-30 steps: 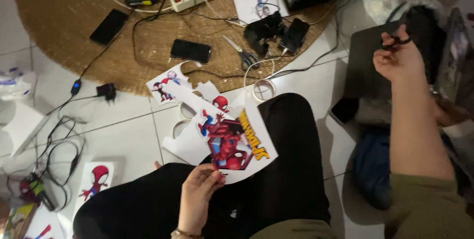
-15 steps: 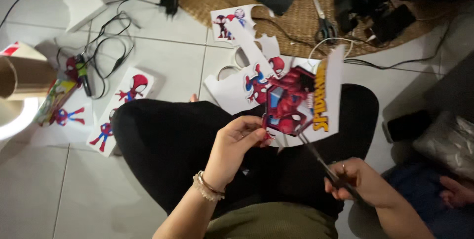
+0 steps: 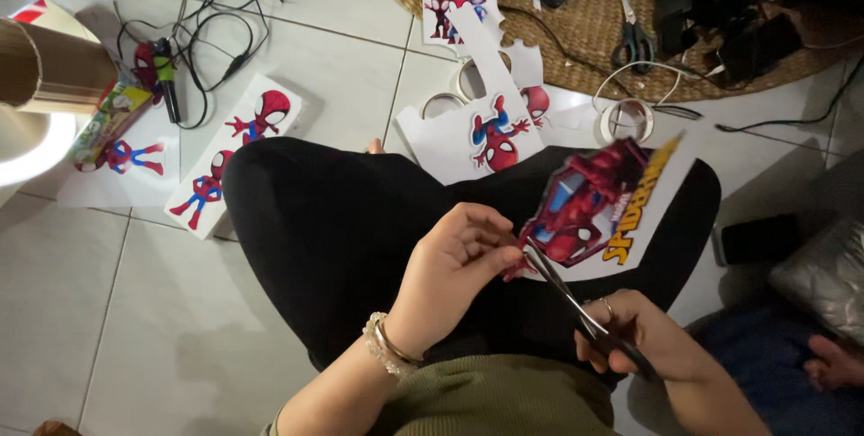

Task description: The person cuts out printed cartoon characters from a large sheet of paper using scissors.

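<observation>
My left hand [image 3: 454,260] pinches the lower left edge of a white printed sheet [image 3: 612,206] showing a red and blue cartoon car and yellow lettering. The sheet lies tilted over my lap in black trousers. My right hand [image 3: 643,337] is closed on the handles of black scissors [image 3: 562,287], whose blades point up and left and meet the sheet's edge beside my left fingers. A beaded bracelet circles my left wrist.
Printed cartoon-figure sheets [image 3: 490,125] and cut-out strips [image 3: 238,152] lie on the tiled floor. A tape roll [image 3: 627,119], a second pair of scissors [image 3: 633,33], cables [image 3: 207,49], a cardboard tube [image 3: 45,67] and a woven mat [image 3: 585,13] surround me. Another person's toes [image 3: 832,366] show at the lower right.
The view has shifted down and right. My right hand came from the far right down to my lap with the scissors, and their blades now meet the sheet, which has tipped flatter.
</observation>
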